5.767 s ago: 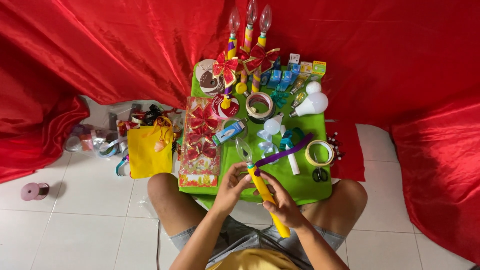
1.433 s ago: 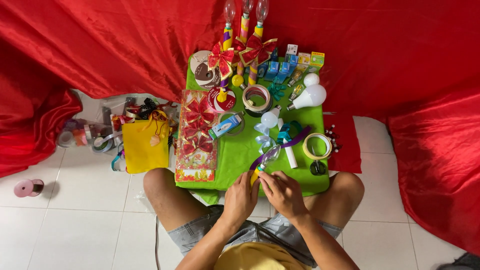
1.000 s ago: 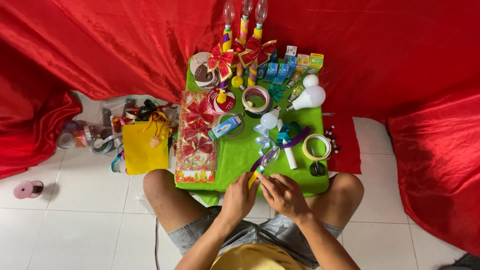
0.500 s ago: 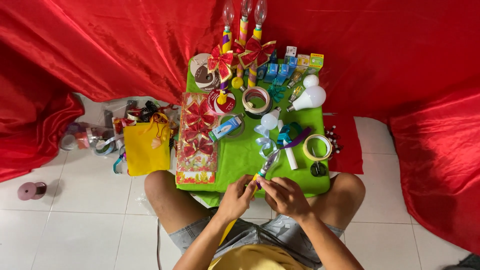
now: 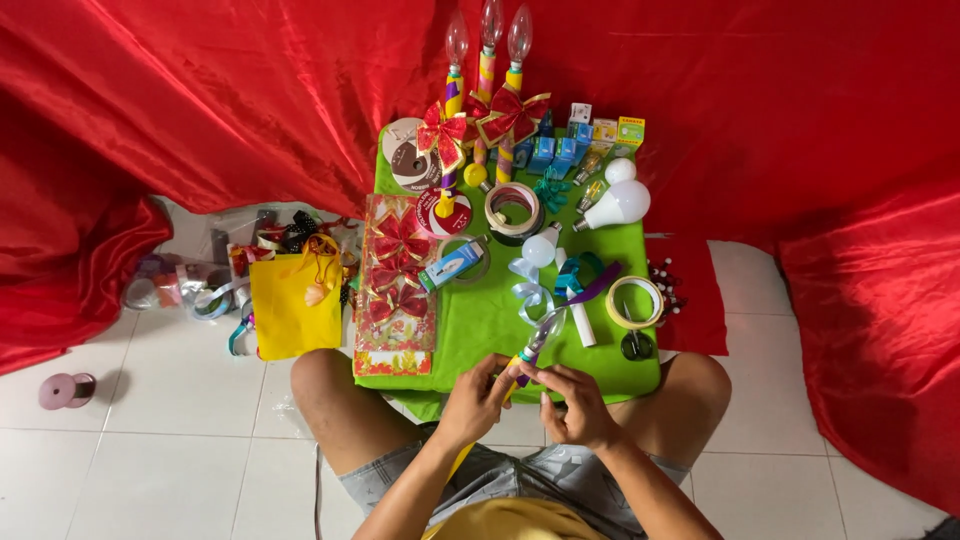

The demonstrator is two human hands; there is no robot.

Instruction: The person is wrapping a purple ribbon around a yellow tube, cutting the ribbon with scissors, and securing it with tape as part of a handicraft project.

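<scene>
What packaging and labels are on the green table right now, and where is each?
Bow pack: flat clear rectangle of red-gold bows, table's left edge.
Small boxes: far right corner, blue, white, yellow and green cartons.
Blue box: small, lying centre-left, blue and white.
Round spool labels: far left corner, white and grey discs.
Yellow bag: on floor, left of table.

Person's left hand (image 5: 478,395) & right hand (image 5: 573,405) bare: no gloves, rings or watch seen. Forearms bare, no sleeves. Below hands: grey shorts (image 5: 520,480) w/ light pattern, yellow top (image 5: 505,522) at bottom edge. Knees bare.
</scene>
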